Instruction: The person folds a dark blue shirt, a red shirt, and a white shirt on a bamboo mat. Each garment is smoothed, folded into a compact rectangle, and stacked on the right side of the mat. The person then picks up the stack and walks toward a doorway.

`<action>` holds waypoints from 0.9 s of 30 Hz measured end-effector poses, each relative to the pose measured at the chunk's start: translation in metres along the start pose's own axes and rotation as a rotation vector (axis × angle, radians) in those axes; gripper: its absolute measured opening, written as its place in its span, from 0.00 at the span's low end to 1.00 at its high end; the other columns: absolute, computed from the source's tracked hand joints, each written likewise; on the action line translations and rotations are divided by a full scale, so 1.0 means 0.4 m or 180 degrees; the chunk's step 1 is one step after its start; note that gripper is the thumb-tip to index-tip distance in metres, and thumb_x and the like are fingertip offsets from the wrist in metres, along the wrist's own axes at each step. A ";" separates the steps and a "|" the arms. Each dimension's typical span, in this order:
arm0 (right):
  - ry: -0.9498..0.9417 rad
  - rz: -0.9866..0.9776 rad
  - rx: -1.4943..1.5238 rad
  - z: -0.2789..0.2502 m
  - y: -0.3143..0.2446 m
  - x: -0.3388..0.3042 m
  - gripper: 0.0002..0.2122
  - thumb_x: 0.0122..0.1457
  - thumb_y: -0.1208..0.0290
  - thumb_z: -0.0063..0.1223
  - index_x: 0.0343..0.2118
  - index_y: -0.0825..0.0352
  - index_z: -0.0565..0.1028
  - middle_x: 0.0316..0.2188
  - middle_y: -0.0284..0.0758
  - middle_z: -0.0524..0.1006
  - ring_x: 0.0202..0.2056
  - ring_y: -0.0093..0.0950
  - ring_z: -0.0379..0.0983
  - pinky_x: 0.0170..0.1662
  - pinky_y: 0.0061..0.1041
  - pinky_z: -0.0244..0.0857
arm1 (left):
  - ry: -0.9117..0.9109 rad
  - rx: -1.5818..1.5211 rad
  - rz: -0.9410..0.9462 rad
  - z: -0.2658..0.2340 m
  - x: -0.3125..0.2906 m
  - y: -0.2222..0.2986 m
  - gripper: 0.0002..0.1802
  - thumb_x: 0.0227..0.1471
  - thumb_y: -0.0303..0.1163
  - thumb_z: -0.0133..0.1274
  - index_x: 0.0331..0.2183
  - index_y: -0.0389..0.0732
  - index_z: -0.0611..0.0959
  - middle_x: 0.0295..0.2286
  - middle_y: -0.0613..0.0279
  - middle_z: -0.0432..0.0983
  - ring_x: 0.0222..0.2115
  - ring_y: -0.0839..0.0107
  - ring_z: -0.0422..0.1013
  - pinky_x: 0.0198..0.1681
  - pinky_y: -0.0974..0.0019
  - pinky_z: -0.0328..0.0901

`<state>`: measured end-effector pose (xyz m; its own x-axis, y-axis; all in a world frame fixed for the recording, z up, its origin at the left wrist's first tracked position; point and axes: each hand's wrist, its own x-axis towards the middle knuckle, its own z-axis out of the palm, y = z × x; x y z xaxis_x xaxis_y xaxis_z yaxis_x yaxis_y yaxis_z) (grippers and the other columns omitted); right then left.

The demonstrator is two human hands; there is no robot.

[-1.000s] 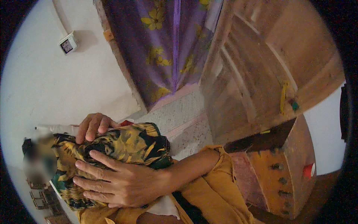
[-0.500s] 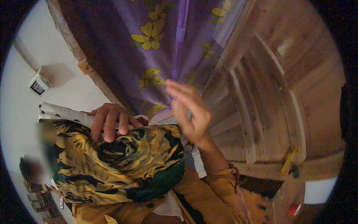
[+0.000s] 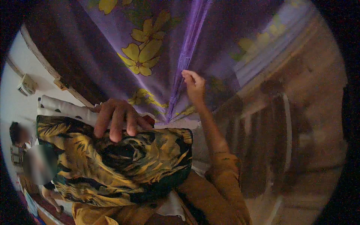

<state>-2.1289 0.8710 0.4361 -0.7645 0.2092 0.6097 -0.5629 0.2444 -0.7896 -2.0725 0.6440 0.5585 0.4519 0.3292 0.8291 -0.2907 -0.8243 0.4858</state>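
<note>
My left hand (image 3: pixel 118 118) lies over the top of a folded bundle of cloth (image 3: pixel 123 176), black, yellow and dark green, clasping it against my front. Beneath that hand, a white folded cloth with dark spots (image 3: pixel 62 107) sticks out along the bundle's upper left side. My right hand (image 3: pixel 195 84) is raised ahead at the end of a stretched arm. Its fingers are bent together at the shiny purple edge strip of a curtain (image 3: pixel 146 80) with yellow flowers, and appear to pinch it. The fingertips are small and partly hidden.
Brown wooden panelling (image 3: pixel 258 138), blurred, runs along the right. On the left are a white wall (image 3: pixel 17 48) and a small white wall box (image 3: pixel 27 85). Another person (image 3: pixel 45 189) is at the lower left, beside shelves or furniture.
My right hand has reached forward and up to the curtain's edge strip. The curtain fills more of the view. My left hand stays on the cloth bundle.
</note>
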 end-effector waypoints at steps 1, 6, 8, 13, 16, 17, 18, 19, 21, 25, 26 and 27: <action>-0.0027 0.0003 0.0102 -0.004 0.008 0.032 0.09 0.57 0.73 0.45 0.36 0.72 0.74 0.31 0.37 0.77 0.34 0.23 0.74 0.37 0.20 0.67 | -0.0018 -0.0011 -0.0017 -0.017 -0.003 -0.008 0.26 0.56 0.54 0.33 0.48 0.53 0.72 0.53 0.54 0.58 0.58 0.54 0.47 0.57 0.35 0.35; -0.0266 0.0088 0.0204 -0.030 0.055 0.132 0.09 0.57 0.71 0.45 0.32 0.71 0.74 0.28 0.37 0.77 0.32 0.23 0.74 0.35 0.22 0.67 | 0.1978 0.0237 -0.0214 -0.066 -0.005 -0.039 0.34 0.54 0.59 0.31 0.57 0.52 0.53 0.58 0.50 0.42 0.59 0.54 0.41 0.59 0.43 0.36; -0.0464 0.0026 0.0197 -0.045 0.062 0.154 0.09 0.57 0.70 0.45 0.31 0.70 0.74 0.27 0.36 0.77 0.31 0.23 0.73 0.35 0.22 0.67 | 0.2756 0.0364 -0.0409 -0.082 0.007 -0.058 0.38 0.54 0.60 0.31 0.59 0.49 0.48 0.59 0.49 0.40 0.60 0.55 0.40 0.60 0.47 0.37; -0.0938 -0.0379 0.0762 -0.117 0.044 0.127 0.09 0.57 0.69 0.43 0.30 0.70 0.74 0.29 0.36 0.76 0.31 0.23 0.72 0.35 0.22 0.66 | 0.3567 0.0434 -0.1007 -0.081 0.063 -0.133 0.40 0.55 0.57 0.31 0.58 0.39 0.47 0.59 0.51 0.40 0.59 0.57 0.42 0.60 0.54 0.40; -0.1380 0.0206 0.0531 -0.203 -0.049 0.041 0.10 0.58 0.67 0.45 0.30 0.70 0.73 0.31 0.36 0.76 0.31 0.24 0.72 0.35 0.23 0.66 | 0.3915 0.0309 -0.0654 -0.035 0.104 -0.195 0.34 0.56 0.51 0.34 0.59 0.45 0.49 0.58 0.57 0.45 0.59 0.59 0.43 0.59 0.51 0.41; -0.1472 -0.0016 0.0578 -0.231 -0.047 0.016 0.11 0.58 0.66 0.46 0.30 0.70 0.73 0.31 0.36 0.76 0.32 0.24 0.72 0.36 0.23 0.66 | 0.4042 0.0276 -0.0550 -0.014 0.117 -0.220 0.33 0.56 0.49 0.35 0.59 0.47 0.49 0.58 0.59 0.46 0.59 0.59 0.43 0.59 0.51 0.41; -0.1535 -0.0234 0.0631 -0.277 -0.029 -0.020 0.11 0.58 0.66 0.46 0.31 0.70 0.73 0.31 0.36 0.76 0.32 0.24 0.73 0.36 0.23 0.66 | 0.3739 0.0285 -0.0327 0.007 0.124 -0.255 0.32 0.56 0.48 0.35 0.59 0.49 0.49 0.58 0.60 0.47 0.59 0.60 0.43 0.59 0.50 0.40; -0.1549 -0.0394 0.0595 -0.328 -0.045 -0.056 0.12 0.58 0.65 0.47 0.31 0.71 0.73 0.31 0.36 0.76 0.33 0.24 0.73 0.37 0.23 0.66 | 0.3413 0.0175 -0.0085 0.014 0.126 -0.287 0.31 0.56 0.46 0.36 0.59 0.51 0.50 0.58 0.62 0.48 0.59 0.60 0.43 0.59 0.49 0.40; -0.1209 -0.0141 0.0679 -0.420 -0.106 -0.143 0.08 0.55 0.69 0.50 0.33 0.68 0.75 0.30 0.34 0.77 0.33 0.23 0.72 0.38 0.24 0.66 | 0.3037 0.0036 0.0214 0.059 0.155 -0.349 0.30 0.56 0.45 0.36 0.59 0.54 0.51 0.57 0.63 0.49 0.59 0.60 0.43 0.59 0.47 0.39; -0.1013 0.0209 0.0913 -0.640 -0.271 -0.351 0.08 0.55 0.69 0.52 0.34 0.67 0.76 0.31 0.33 0.77 0.35 0.23 0.72 0.41 0.25 0.66 | 0.3517 0.0009 0.0316 0.274 0.314 -0.517 0.28 0.56 0.42 0.37 0.57 0.56 0.54 0.56 0.65 0.51 0.59 0.60 0.43 0.59 0.46 0.39; -0.1004 0.0145 0.0729 -0.711 -0.316 -0.410 0.10 0.56 0.67 0.50 0.36 0.68 0.75 0.32 0.34 0.77 0.35 0.25 0.72 0.41 0.26 0.66 | 0.3813 0.0017 0.0313 0.343 0.367 -0.570 0.28 0.55 0.42 0.38 0.57 0.56 0.55 0.56 0.65 0.51 0.59 0.60 0.43 0.59 0.46 0.39; -0.1047 0.0070 0.0623 -0.773 -0.357 -0.460 0.12 0.57 0.65 0.49 0.37 0.69 0.74 0.34 0.35 0.77 0.36 0.26 0.72 0.41 0.27 0.66 | 0.3421 0.0087 0.0473 0.404 0.411 -0.615 0.28 0.55 0.41 0.39 0.57 0.56 0.55 0.56 0.65 0.51 0.59 0.60 0.43 0.59 0.46 0.39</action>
<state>-1.8108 1.0905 0.4583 -0.8192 -0.1103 0.5628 -0.5702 0.0511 -0.8199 -1.7903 0.8263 0.5307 -0.5652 0.4455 0.6943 -0.2567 -0.8948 0.3652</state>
